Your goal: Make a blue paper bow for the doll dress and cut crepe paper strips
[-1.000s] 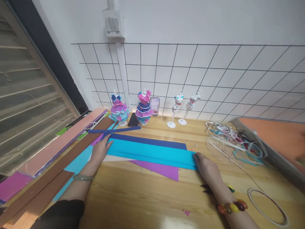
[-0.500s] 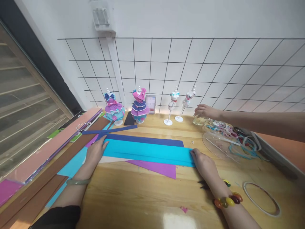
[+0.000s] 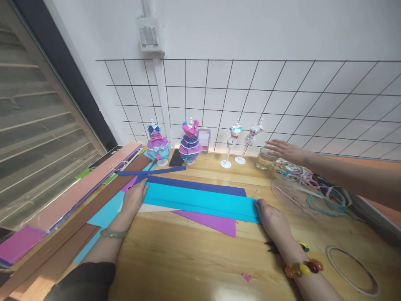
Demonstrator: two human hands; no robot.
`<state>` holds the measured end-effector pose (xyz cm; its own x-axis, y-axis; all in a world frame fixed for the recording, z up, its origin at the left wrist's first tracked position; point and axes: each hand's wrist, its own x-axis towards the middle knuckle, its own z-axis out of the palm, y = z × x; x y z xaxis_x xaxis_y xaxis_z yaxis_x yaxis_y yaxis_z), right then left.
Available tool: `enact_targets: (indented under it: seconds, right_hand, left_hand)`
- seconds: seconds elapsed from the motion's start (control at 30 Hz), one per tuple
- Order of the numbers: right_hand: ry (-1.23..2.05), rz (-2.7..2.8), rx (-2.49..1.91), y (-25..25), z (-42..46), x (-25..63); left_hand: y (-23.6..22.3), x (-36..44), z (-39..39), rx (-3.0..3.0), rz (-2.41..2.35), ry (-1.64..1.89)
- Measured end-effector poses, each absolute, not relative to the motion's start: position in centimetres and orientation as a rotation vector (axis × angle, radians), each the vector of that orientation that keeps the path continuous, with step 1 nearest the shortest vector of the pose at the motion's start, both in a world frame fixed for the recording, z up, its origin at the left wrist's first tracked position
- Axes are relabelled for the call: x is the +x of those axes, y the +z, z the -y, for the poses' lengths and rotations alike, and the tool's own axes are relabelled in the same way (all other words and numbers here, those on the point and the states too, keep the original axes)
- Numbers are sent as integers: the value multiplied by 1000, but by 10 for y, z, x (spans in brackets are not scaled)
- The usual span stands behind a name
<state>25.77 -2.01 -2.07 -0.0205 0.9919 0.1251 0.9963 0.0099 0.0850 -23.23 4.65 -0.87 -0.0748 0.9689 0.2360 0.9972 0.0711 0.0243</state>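
Note:
A long bright blue strip [image 3: 200, 200] of thin, paper-like sheet stretches across the table between both hands. Its left end is under the thumb and fingers of my left hand [image 3: 135, 195]. At the right end, the closed fingers of my right hand [image 3: 273, 218] pinch the strip's edge. Just behind it lies a dark blue sheet [image 3: 216, 187], partly covered. Beneath and in front, a purple piece [image 3: 219, 223] and a pale piece [image 3: 156, 207] stick out.
Two dressed mini mannequins [image 3: 158, 146] and two barer ones [image 3: 233, 142] stand along the wall by a phone [image 3: 176, 158]. Another person's hand [image 3: 278, 149] reaches beside a glass jar [image 3: 266, 159] and tangled ribbons [image 3: 297, 173]. A white ring [image 3: 352, 269] lies right.
The camera view has shifted slightly. The other person's hand has lifted and spread off the jar, which shows more now. Both my hands keep their hold on the strip.

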Motion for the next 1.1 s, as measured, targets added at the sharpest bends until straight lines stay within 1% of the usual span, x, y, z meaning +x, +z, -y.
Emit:
enact_targets:
  seconds: [0.33, 0.73, 0.87, 0.97, 1.1]
  right_hand:
    - [-340, 2254, -2131, -20, 23, 257]
    - [-372, 2242, -2104, -22, 23, 258]
    - [-364, 2239, -2095, -23, 23, 258]
    - [-363, 2239, -2089, -24, 22, 258]
    - [-369, 2237, -2088, -25, 22, 258]
  left_hand:
    - [-12, -233, -46, -1993, 2159, -231]
    - [1, -224, -40, -1881, 2155, -93]
    - [10, -194, -36, -1907, 1958, -274]
    - [13, -141, -25, -2323, 1657, -389]
    - [3, -72, -4, -2854, 1178, -361]
